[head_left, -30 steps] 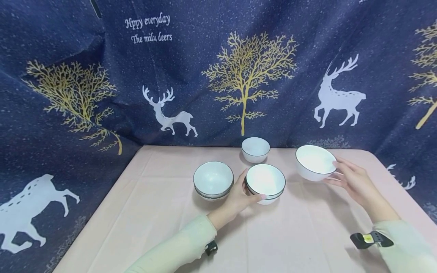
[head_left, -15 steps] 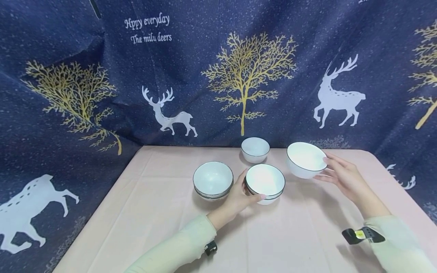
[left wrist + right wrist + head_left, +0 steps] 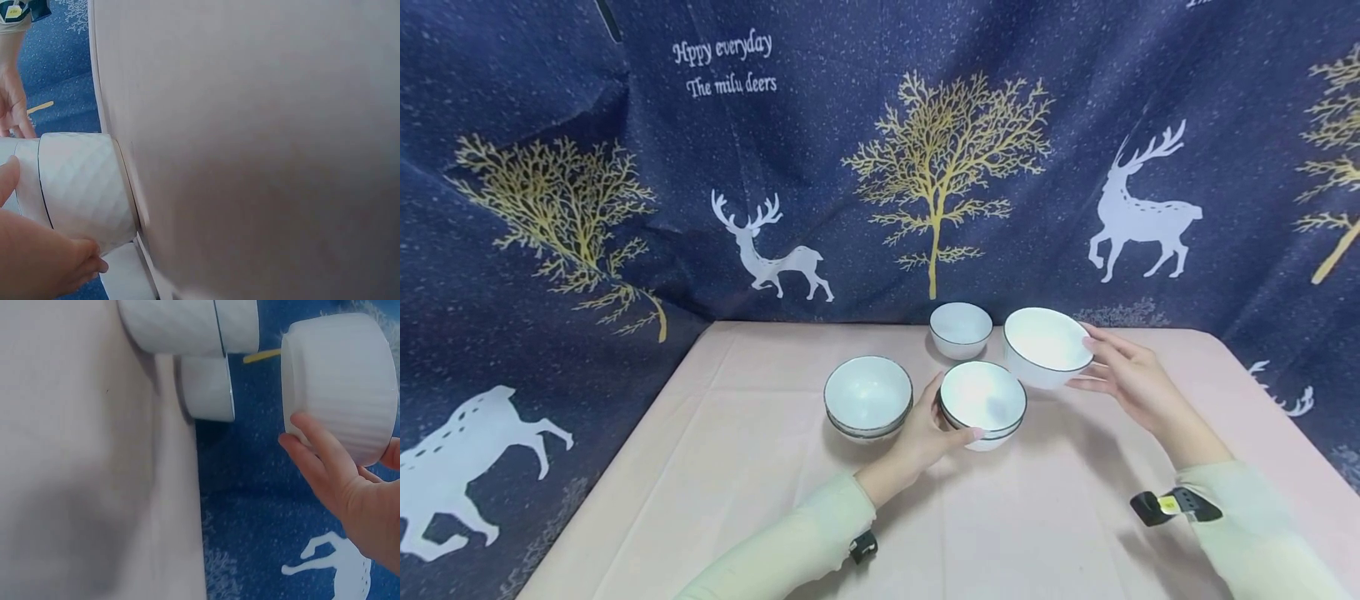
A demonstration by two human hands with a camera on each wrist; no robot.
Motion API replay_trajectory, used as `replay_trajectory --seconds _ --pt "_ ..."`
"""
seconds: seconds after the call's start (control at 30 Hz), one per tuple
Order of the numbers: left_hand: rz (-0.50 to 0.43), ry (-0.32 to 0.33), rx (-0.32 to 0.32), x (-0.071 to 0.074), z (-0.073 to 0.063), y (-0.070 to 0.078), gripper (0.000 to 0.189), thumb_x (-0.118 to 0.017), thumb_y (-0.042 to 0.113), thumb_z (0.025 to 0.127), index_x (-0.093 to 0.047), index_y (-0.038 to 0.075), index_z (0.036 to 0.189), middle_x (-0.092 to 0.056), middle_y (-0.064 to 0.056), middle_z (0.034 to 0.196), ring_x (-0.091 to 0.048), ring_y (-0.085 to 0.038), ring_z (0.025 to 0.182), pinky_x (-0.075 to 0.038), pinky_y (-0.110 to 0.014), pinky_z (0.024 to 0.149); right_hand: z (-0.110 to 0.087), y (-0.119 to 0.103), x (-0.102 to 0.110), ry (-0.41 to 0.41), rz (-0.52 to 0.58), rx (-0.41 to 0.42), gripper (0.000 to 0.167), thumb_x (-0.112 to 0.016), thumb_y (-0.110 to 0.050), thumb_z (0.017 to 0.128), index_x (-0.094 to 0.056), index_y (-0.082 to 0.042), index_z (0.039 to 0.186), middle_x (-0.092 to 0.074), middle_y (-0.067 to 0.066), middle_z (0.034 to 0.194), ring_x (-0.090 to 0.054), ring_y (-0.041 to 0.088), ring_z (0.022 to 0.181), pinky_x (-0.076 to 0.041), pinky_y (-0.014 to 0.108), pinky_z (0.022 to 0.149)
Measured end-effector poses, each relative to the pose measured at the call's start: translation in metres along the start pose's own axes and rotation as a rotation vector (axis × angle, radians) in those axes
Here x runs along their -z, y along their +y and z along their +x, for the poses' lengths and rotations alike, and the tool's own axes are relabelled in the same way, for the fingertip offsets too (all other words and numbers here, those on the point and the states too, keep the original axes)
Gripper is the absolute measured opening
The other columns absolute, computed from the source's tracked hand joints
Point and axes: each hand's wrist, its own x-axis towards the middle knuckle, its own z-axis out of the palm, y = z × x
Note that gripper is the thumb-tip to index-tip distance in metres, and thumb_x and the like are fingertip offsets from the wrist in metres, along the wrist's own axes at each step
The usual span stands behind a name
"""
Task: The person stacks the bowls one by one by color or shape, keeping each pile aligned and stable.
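Note:
My left hand (image 3: pixel 916 440) grips a stack of two white, dark-rimmed bowls (image 3: pixel 983 398) at mid-table, thumb along the front and fingers round the left side. The left wrist view shows this stack's patterned wall (image 3: pixel 87 187). Above the table, to the right of the stack, my right hand (image 3: pixel 1138 385) holds a single white bowl (image 3: pixel 1047 350) level with its opening up. Its thumb lies at the rim, while other fingers support the ribbed underside (image 3: pixel 340 387) in the right wrist view. The held bowl is apart from the stack.
Another pair of nested bowls (image 3: pixel 868 393) stands just left of my left hand. A lone smaller-looking bowl (image 3: pixel 961 327) sits behind, close to the back edge of the pink-covered table (image 3: pixel 760 467). A dark blue cloth (image 3: pixel 820 150) with deer and trees hangs behind.
My right hand has carried its bowl leftward and slightly farther back, closer to the middle stack. The left hand and the other bowls have stayed in place.

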Motion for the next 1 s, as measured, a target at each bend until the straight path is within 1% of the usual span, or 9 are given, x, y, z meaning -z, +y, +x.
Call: replay_trajectory --seconds 0.07,0.17,0.4,0.6,0.67,0.77,0.87,0.93,1.0 --pt "-0.003 0.0 0.0 0.0 0.0 0.0 0.103 -0.082 0.011 0.074 -0.017 0.009 0.154 -0.022 -0.014 0.157 -0.023 -0.028 0.144 -0.024 -0.036 0.117 0.002 -0.002 -0.005 -0.009 -0.012 -0.002 0.068 -0.05 -0.02 0.101 -0.012 0.009 0.149 0.0 0.03 0.155 -0.069 0.011 0.091 -0.06 0.035 0.079" --pt "-0.01 -0.002 0.0 0.0 0.001 -0.001 0.103 -0.082 0.011 0.074 -0.017 0.01 0.154 -0.022 -0.013 0.157 -0.022 -0.028 0.144 -0.024 -0.036 0.117 0.003 -0.004 -0.014 -0.019 -0.024 -0.011 0.068 -0.051 -0.021 0.101 -0.014 0.008 0.149 -0.002 0.033 0.154 -0.069 0.011 0.09 -0.06 0.035 0.078" --pt "-0.026 -0.01 -0.008 0.0 0.001 -0.002 0.104 -0.082 0.009 0.074 -0.016 0.009 0.154 -0.024 -0.013 0.157 -0.023 -0.027 0.144 -0.024 -0.035 0.117 0.008 -0.004 -0.03 -0.041 -0.066 -0.046 0.066 -0.052 -0.024 0.1 -0.02 0.007 0.149 -0.009 0.032 0.154 -0.069 0.012 0.089 -0.059 0.038 0.08" --pt "-0.024 -0.013 -0.013 0.001 0.001 -0.002 0.103 -0.082 0.011 0.075 -0.017 0.012 0.154 -0.025 -0.011 0.157 -0.023 -0.026 0.144 -0.024 -0.035 0.117 0.013 -0.001 -0.041 -0.057 -0.102 -0.041 0.063 -0.053 -0.024 0.1 -0.024 0.007 0.148 -0.016 0.032 0.153 -0.07 0.012 0.089 -0.059 0.039 0.079" --pt "-0.024 -0.015 -0.017 0.0 0.001 -0.002 0.103 -0.082 0.011 0.075 -0.017 0.012 0.154 -0.025 -0.011 0.156 -0.023 -0.026 0.144 -0.023 -0.035 0.117 0.015 0.001 -0.045 -0.062 -0.115 -0.04 0.062 -0.053 -0.024 0.1 -0.027 0.006 0.147 -0.021 0.032 0.151 -0.07 0.013 0.089 -0.059 0.04 0.079" --pt "-0.025 -0.019 -0.022 0.0 0.001 -0.003 0.103 -0.082 0.011 0.075 -0.016 0.012 0.154 -0.025 -0.011 0.156 -0.023 -0.026 0.144 -0.023 -0.035 0.118 0.016 0.004 -0.049 -0.069 -0.125 -0.046 0.059 -0.054 -0.023 0.099 -0.033 0.005 0.146 -0.036 0.025 0.144 -0.07 0.016 0.089 -0.059 0.042 0.08" --pt "-0.026 -0.023 -0.024 0.001 0.001 -0.003 0.103 -0.082 0.011 0.075 -0.016 0.011 0.154 -0.024 -0.011 0.157 -0.023 -0.026 0.144 -0.023 -0.035 0.118 0.016 0.006 -0.052 -0.076 -0.143 -0.046 0.056 -0.055 -0.023 0.099 -0.037 0.004 0.145 -0.051 0.011 0.13 -0.071 0.018 0.089 -0.059 0.043 0.079" --pt "-0.025 -0.027 -0.029 0.001 0.001 -0.002 0.103 -0.082 0.012 0.075 -0.015 0.011 0.154 -0.024 -0.011 0.157 -0.024 -0.026 0.144 -0.023 -0.036 0.118 0.017 0.008 -0.054 -0.086 -0.148 -0.044 0.055 -0.055 -0.023 0.099 -0.038 0.004 0.144 -0.055 0.003 0.123 -0.071 0.018 0.089 -0.059 0.043 0.079" --pt "-0.023 -0.03 -0.035 0.001 0.0 -0.001 0.103 -0.082 0.012 0.076 -0.015 0.011 0.154 -0.025 -0.011 0.157 -0.025 -0.027 0.143 -0.023 -0.036 0.118 0.018 0.01 -0.056 -0.096 -0.155 -0.044 0.055 -0.055 -0.023 0.099 -0.039 0.004 0.144 -0.057 0.0 0.12 -0.071 0.019 0.089 -0.059 0.043 0.079"
